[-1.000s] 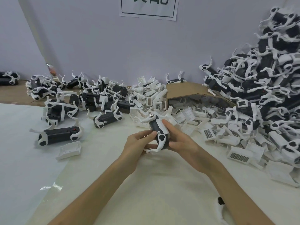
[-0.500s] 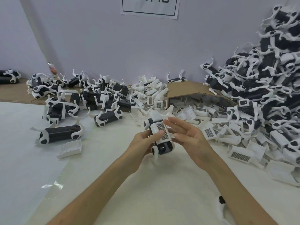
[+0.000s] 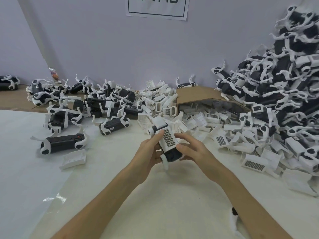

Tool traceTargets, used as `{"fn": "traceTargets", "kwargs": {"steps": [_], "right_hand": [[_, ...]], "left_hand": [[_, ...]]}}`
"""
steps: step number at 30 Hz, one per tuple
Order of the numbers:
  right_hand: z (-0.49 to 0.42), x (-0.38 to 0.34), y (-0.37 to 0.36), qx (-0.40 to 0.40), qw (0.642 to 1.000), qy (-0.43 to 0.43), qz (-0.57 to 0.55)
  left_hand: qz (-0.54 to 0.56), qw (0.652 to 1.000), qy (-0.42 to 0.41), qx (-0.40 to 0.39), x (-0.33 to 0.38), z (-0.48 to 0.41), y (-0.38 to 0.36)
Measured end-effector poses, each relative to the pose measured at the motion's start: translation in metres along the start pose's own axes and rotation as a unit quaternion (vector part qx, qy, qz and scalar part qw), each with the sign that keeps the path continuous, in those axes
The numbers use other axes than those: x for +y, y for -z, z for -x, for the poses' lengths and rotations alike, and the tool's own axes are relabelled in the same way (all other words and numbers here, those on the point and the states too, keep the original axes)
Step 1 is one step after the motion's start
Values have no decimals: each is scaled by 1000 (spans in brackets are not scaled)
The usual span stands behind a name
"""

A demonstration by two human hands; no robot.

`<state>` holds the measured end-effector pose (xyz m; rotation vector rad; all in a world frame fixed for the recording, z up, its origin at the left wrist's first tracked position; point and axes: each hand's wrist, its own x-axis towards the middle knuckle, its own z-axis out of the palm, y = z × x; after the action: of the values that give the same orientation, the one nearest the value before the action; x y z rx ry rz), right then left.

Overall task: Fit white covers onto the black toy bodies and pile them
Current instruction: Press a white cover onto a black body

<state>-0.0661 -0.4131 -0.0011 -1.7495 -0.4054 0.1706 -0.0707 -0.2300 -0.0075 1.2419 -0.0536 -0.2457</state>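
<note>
Sheeting, white and a little glossy toward the left, covers the desk (image 3: 155, 204) in front of me, and a bare brown strip of it shows at the far left by the pale lilac wall (image 3: 103, 49), where a paper sign (image 3: 157, 7) hangs. Both my hands are up over the middle of the desk. My left hand (image 3: 149, 152) grips a black toy body (image 3: 173, 155), fingers curled behind it. My right hand (image 3: 193, 150) pinches the white cover (image 3: 168, 139) seated on top, fingers arched over its right edge. Behind them, loose covers (image 3: 200, 120) spill from a tipped cardboard box (image 3: 195, 94). Uncovered bodies (image 3: 69, 107) lie scattered at the left, one stray cover (image 3: 73, 159) near them, and finished toys (image 3: 284, 83) are heaped high against the wall at the right.
</note>
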Motion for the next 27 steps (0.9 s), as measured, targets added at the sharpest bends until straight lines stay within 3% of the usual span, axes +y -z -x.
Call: {"fn": "traceTargets", "kwargs": {"steps": [12,17,23,27], "right_hand": [[1,-2,-2,7,1000,12,-4],[0,3,-3,24,1000,11,-7],[-2,1,0,80,997,-2,-20],[-2,2,3,53,997,-2,-57]], "left_hand": [[-6,999,-17,28,-1,0,-5],[-11,1000,-17,8,-1,0,-4],[-102,992,-35,-64,-4,4,-5],[-164,980,-45,-99,-6,7,-8]]}}
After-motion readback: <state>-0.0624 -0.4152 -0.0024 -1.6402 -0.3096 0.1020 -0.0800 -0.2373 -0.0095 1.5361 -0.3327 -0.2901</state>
